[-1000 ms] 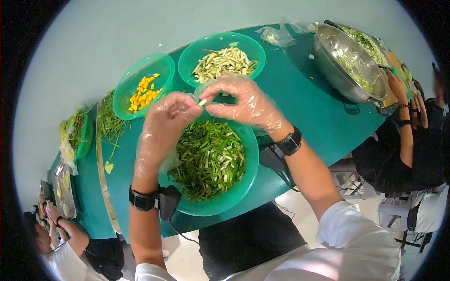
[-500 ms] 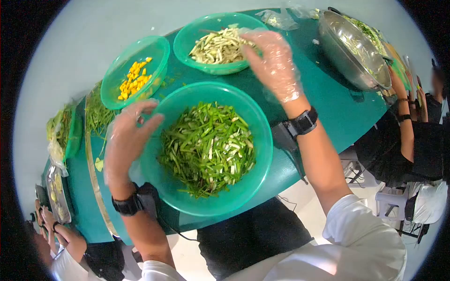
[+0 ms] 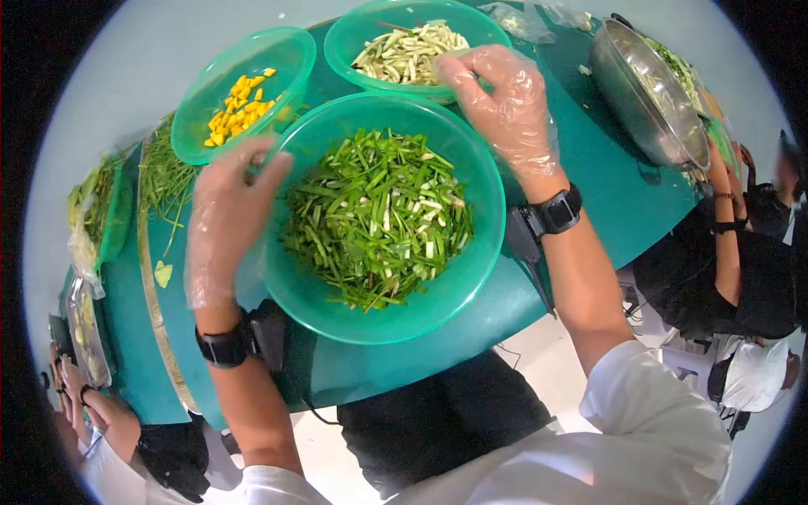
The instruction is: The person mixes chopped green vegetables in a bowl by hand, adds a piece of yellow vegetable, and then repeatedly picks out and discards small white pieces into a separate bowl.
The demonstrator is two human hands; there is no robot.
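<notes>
A large green plastic bowl [image 3: 383, 331] holds chopped green stalks and leaves [image 3: 383, 219]. My left hand [image 3: 231, 219], in a clear plastic glove, is at this bowl's left rim, its thumb apart from the bent fingers and nothing visible between them. My right hand [image 3: 505, 109], gloved the same way, hovers between the large bowl and another green bowl [image 3: 345, 42] of pale cut strips [image 3: 412, 52]. Its fingers are curved, thumb apart, and I see nothing in them. Yellow chunks [image 3: 240, 109] lie in a smaller green bowl [image 3: 195, 139] at the upper left.
A metal pan [image 3: 648, 93] stands tilted at the right of the green table [image 3: 589, 210], close to a co-worker's arm [image 3: 725, 244]. Loose green stems [image 3: 164, 181] and bagged greens [image 3: 88, 210] are at the left. Another person's hands [image 3: 71, 383] show at the lower left.
The view has tilted, so the bowls sit higher in the picture. My right hand has drawn back from over the pale strips toward the large bowl; my left hand stays at the rim.
</notes>
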